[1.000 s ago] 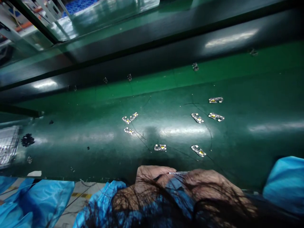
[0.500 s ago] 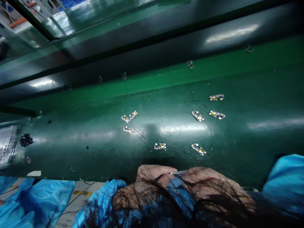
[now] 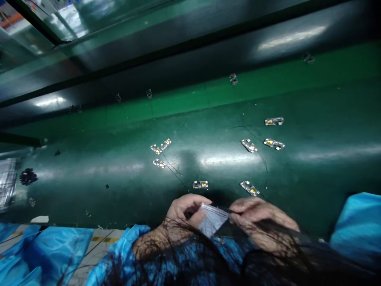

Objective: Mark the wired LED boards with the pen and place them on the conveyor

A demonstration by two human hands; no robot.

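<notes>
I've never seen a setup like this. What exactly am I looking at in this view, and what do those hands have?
This picture comes from a camera worn on the person's head, looking forward and down, so no machine is involved, only two bare hands. The left hand and right hand hold a small clear plastic bag between them. Small circuit boards with yellow parts lie scattered on the green work surface. A blue sleeve shows at the bottom, and loose strands of hair cross the view.

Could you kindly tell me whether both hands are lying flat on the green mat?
No, the left hand and right hand pinch a small plastic bag between them.
</notes>
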